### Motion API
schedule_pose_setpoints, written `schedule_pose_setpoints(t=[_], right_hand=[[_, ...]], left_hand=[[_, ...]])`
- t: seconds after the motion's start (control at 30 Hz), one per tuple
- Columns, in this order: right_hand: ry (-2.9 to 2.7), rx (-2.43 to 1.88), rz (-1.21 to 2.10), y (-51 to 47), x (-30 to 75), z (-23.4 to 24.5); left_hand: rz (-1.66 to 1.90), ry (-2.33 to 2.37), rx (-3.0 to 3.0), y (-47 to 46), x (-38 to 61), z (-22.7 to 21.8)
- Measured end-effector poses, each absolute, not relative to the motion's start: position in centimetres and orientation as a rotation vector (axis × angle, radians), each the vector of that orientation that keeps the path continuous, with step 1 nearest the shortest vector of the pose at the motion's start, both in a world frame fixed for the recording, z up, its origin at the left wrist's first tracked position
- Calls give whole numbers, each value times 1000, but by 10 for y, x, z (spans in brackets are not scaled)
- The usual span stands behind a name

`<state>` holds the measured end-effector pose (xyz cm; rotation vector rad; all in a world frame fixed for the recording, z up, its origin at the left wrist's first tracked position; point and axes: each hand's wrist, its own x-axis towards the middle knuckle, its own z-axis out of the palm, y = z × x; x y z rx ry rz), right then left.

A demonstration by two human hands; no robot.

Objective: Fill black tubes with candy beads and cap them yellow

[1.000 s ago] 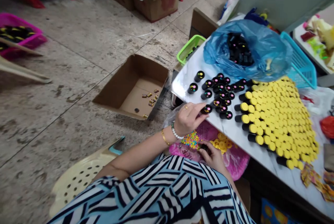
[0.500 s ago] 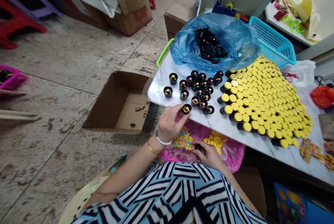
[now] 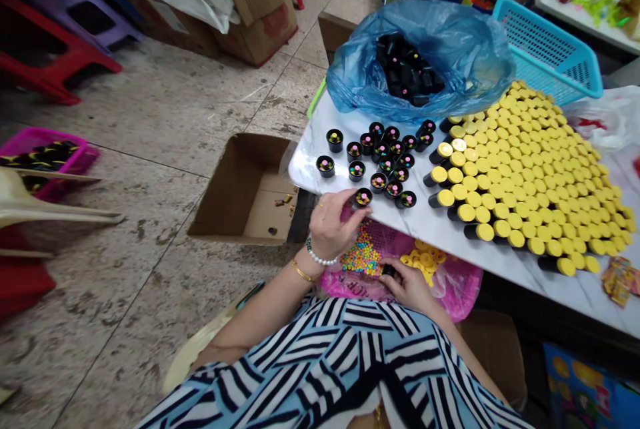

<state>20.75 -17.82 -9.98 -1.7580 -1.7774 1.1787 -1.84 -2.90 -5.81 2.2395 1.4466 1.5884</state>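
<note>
My left hand (image 3: pixel 333 225) pinches a black cylinder topped with coloured beads (image 3: pixel 363 197) at the edge of a white marble table (image 3: pixel 320 172). My right hand (image 3: pixel 407 285) holds a small black piece (image 3: pixel 387 271) above a pink plastic bag (image 3: pixel 455 289) on my lap. That bag carries a heap of tiny multicoloured beads (image 3: pixel 363 254) and loose yellow caps (image 3: pixel 425 262). Several similar bead-topped cylinders (image 3: pixel 385 165) stand close by on the table. To their right, a dense block of black tubes with yellow caps (image 3: pixel 520 175) covers much of the tabletop.
A blue plastic bag of black cylinders (image 3: pixel 410 65) and a turquoise basket (image 3: pixel 547 49) sit behind the rows. An open cardboard box (image 3: pixel 245 199) lies on the tiled floor to my left, with plastic stools (image 3: pixel 45 49) beyond it.
The view has swung, shifting the table and floor across the frame. My left hand still grips the bead-topped cylinder at the table edge. My right hand stays over the pink bag.
</note>
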Motion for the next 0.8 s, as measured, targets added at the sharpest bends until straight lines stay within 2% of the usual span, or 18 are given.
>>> schedule_pose_setpoints(t=[0.3, 0.8], right_hand=[[-1780, -1762, 1185, -176, 205, -93], [-1832, -1795, 1149, -180, 206, -98]], left_hand=[[1658, 1392, 2224, -31, -18, -51], [1574, 1435, 2116, -35, -20, -60]])
